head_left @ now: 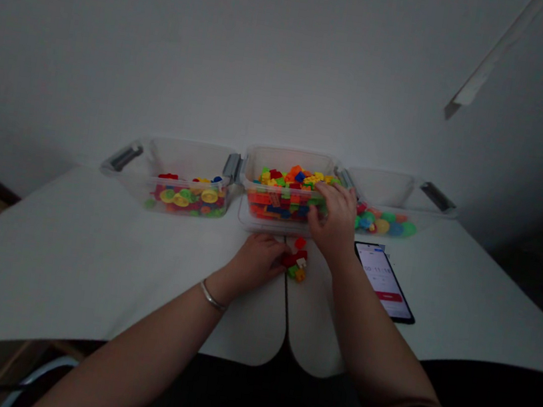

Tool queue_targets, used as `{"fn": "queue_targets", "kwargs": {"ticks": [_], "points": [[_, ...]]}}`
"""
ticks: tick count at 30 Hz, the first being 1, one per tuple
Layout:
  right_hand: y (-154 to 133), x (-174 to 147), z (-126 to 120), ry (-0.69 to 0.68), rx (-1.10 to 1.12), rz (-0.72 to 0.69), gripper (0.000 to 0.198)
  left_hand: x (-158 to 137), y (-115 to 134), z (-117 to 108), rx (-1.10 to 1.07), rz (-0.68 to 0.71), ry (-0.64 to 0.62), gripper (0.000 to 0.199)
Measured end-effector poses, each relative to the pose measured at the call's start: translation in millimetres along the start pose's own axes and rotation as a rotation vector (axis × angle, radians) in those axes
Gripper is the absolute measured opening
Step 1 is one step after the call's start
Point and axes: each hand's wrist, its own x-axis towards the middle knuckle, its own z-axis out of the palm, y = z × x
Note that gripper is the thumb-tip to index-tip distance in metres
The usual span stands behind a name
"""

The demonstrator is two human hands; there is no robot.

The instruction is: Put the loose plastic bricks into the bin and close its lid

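My left hand (pixel 258 259) rests on the table with its fingertips closed on a small built piece of toy bricks (pixel 296 261), red and white on top with green and orange below. A round red piece (pixel 300 242) lies just behind it. My right hand (pixel 334 219) is raised at the front right of the middle clear bin (pixel 278 225), its thumb and fingers apart with nothing visible between them. Colourful building bricks (pixel 292 196) fill much of that bin. The right hand's fingertips overlap its rim and front wall.
A left clear bin (pixel 152 187) and a right clear bin (pixel 380 185) hold other coloured plastic pieces. A phone (pixel 384 283) showing a timer lies beside my right forearm. Two white tabletops (pixel 171 270) meet at a dark seam. A wall stands behind.
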Motion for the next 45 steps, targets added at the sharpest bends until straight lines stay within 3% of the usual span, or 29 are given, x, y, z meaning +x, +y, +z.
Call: {"fn": "queue_targets", "kwargs": {"ticks": [6, 14, 19, 26, 31, 35, 40, 45], "points": [[-5.5, -1.2, -4.9, 0.076, 0.077, -0.065, 0.039, 2.0, 2.4, 1.3, 0.022, -0.059, -0.029, 0.025], [-20.3, -4.1, -6.7, -0.069, 0.192, -0.110, 0.031, 1.4, 2.4, -3.1, 0.038, -0.101, 0.038, 0.015], [-23.2, -6.1, -4.3, -0.133, 0.292, -0.137, 0.023, 0.7, -4.8, -8.8, -0.125, -0.182, 0.099, 0.018], [-17.6, -10.6, 4.6, -0.354, 0.327, -0.109, 0.022, -1.7, -15.1, -9.6, -0.315, -0.306, 0.157, 0.020], [-13.7, -13.5, 9.2, -0.436, 0.365, -0.069, 0.022, 2.0, -29.0, -7.6, -0.633, -0.450, 0.277, 0.014], [-15.3, -14.8, 10.4, -0.437, 0.406, -0.076, 0.027, 4.1, -37.5, -8.6, -0.926, -0.522, 0.385, 0.022], [-21.7, -17.4, 13.1, -0.392, 0.351, -0.086, 0.018, 3.4, -33.0, -15.7, -1.071, -0.517, 0.422, 0.031], [-25.0, -18.9, 15.9, -0.363, 0.355, -0.003, 0.015, 5.5, -28.2, -18.2, -1.066, -0.383, 0.382, 0.039]]}}
